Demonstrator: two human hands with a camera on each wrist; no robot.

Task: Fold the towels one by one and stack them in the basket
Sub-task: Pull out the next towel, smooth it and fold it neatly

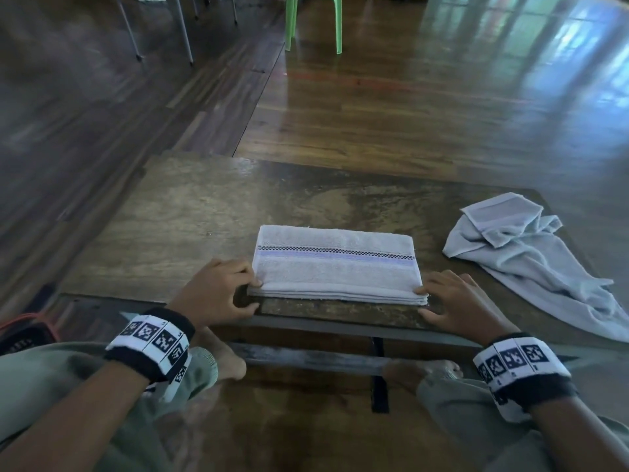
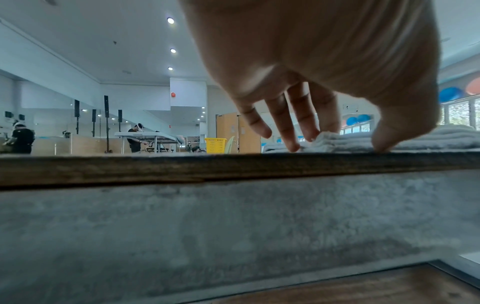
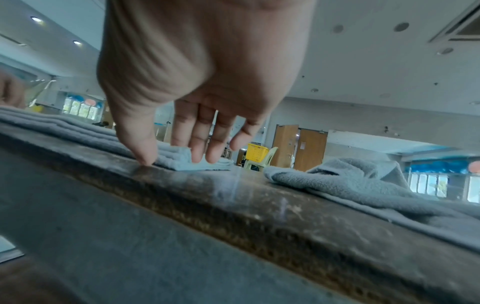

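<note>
Room: large hall with a glossy wooden floor (image 1: pixel 391 107), white ceiling with round lights, wooden doors at the back.
Surface: low worn wooden table (image 1: pixel 190 216) with a grey metal frame under its near edge; both hands sit at that edge.
Folded towel (image 1: pixel 335 264): pale grey, folded into a flat rectangle of several layers, a checked band and a lilac stripe along its length; it lies between the two hands, near the table's front edge.
Left hand (image 1: pixel 218 292): at the towel's left end, fingers loosely bent with the fingertips (image 2: pixel 291 142) touching the near left corner of the layers, thumb tip down on the table beside them; nothing is clamped, the fingers are apart.
Right hand (image 1: pixel 459 304): at the towel's right end, fingers nearly straight and spread, tips touching the near right corner, thumb (image 3: pixel 145 152) on the table edge; it grips nothing.
Loose towel (image 1: pixel 531 253): light grey-blue, crumpled and unfolded, lying just beyond the right hand's outer side, draped toward the table's right edge, apart from the folded one.
Wrists: black bands with black-and-white square markers on both.
Beyond the hands: green plastic chair (image 1: pixel 315 22) on the floor straight ahead, well apart from the table.
Far background: yellow basket (image 3: pixel 257 152) on a pale chair, and other people at tables.
</note>
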